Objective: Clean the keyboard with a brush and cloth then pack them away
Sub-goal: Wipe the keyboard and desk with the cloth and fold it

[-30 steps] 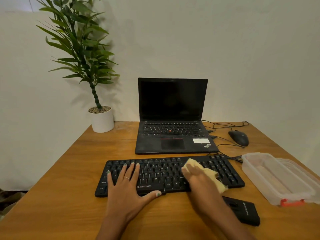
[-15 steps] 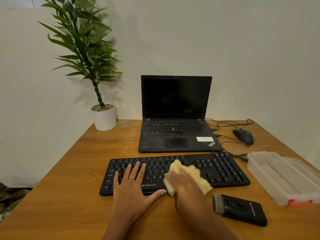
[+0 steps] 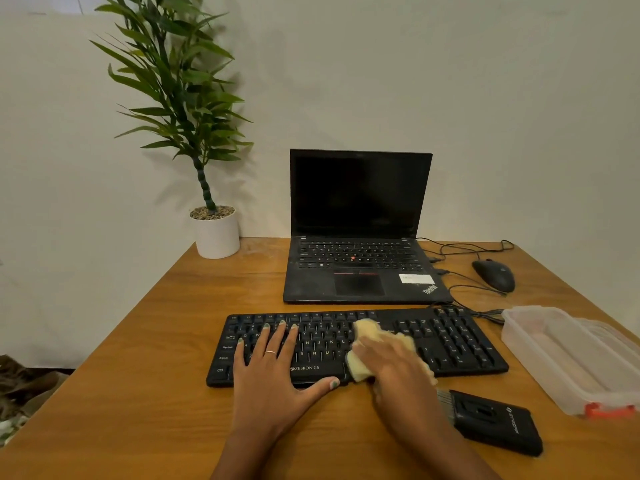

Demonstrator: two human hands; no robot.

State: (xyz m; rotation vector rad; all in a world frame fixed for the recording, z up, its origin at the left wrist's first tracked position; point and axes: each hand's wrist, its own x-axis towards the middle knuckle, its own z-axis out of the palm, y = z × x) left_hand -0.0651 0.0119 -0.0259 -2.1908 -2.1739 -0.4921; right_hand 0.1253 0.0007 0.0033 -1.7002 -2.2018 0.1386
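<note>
— Two things were hard for us to see: the keys under the yellow cloth (image 3: 367,341), and the fingers of the right hand (image 3: 391,358), which were blurred. Could we tell how that hand held the cloth?

— Only partly. We saw the right hand lying on top of the cloth and pressing it on the middle of the black keyboard (image 3: 450,341). Whether the fingers curled round the cloth or lay flat on it, we could not tell.

— And the left hand (image 3: 270,368)?

— We saw it open, with straight spread fingers resting on the left part of the keyboard, the thumb along the front edge. It held nothing.

— Where was the brush (image 3: 491,420)?

— It lay on the wooden table (image 3: 138,375), near the front right corner of the keyboard, just beside the right wrist. Its bristles pointed toward the wrist.

— What else was unclear?

— The clear plastic container (image 3: 561,358) at the right was cut off by the picture edge, so we could not see all of it. Behind the keyboard we saw a laptop (image 3: 360,237) with a dark screen, a mouse (image 3: 493,273) and a potted plant (image 3: 214,233).
</note>
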